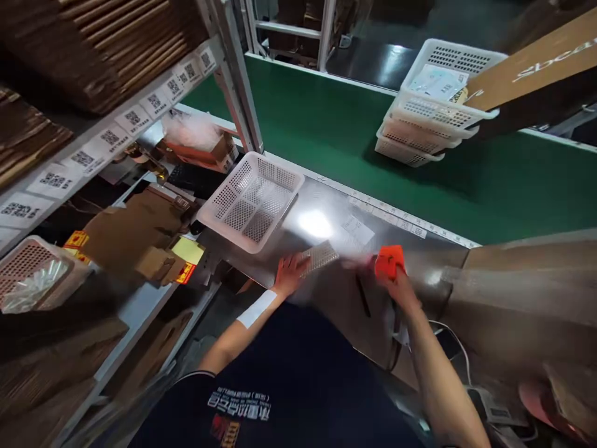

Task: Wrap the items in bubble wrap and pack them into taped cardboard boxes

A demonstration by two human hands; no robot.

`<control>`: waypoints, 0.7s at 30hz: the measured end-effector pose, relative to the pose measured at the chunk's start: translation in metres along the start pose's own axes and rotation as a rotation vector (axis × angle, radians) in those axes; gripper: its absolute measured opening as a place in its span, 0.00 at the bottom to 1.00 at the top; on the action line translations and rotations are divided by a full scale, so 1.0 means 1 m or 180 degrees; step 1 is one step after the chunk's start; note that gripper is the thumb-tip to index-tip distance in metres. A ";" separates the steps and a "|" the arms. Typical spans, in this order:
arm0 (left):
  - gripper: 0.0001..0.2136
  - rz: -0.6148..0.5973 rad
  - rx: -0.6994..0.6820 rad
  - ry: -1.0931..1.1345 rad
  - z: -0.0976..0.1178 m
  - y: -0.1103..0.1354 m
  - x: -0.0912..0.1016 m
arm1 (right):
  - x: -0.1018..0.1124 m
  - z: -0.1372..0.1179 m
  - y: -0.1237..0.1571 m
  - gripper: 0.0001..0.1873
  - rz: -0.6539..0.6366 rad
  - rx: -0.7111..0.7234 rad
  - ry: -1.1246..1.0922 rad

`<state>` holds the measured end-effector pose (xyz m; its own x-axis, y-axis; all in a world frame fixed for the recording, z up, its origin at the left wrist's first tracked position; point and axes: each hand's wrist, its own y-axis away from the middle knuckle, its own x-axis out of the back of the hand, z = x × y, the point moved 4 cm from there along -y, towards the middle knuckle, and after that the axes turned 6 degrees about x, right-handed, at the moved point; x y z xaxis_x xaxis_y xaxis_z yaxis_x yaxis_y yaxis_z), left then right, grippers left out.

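The metal bench (326,202) ran beside a green belt (308,112); on it lay a bubble-wrapped packet (321,256), touched by the left hand (290,274), its grip spread, while the right hand's (397,281) grip was clamped on a blurred orange object (388,261)

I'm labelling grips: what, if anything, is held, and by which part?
The right hand holds the orange object by its near side. The left hand touches the translucent packet at its left end; grip unclear.

Single head-worn view, from above the near edge of the metal bench (333,208), facing forward and down, left hand (289,275) and right hand (395,282) close
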<state>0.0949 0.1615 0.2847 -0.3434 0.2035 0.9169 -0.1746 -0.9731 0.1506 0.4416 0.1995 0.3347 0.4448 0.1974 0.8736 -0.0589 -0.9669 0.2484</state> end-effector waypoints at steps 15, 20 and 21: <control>0.37 0.0023 0.0239 0.0500 -0.001 0.006 -0.010 | -0.104 -0.131 0.033 0.22 -0.0906 -0.0136 -0.2565; 0.40 -0.0032 0.0227 0.0532 0.006 -0.006 -0.012 | -0.114 -0.116 0.037 0.21 -0.0918 -0.0254 -0.2385; 0.39 -0.0077 0.0263 0.0514 0.006 -0.009 -0.014 | -0.114 -0.114 0.039 0.21 -0.0950 -0.0256 -0.2379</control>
<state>0.1066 0.1665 0.2725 -0.4849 0.2351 0.8424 -0.1103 -0.9719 0.2078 0.2864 0.1579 0.2922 0.9301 0.2573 0.2620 0.1052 -0.8703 0.4811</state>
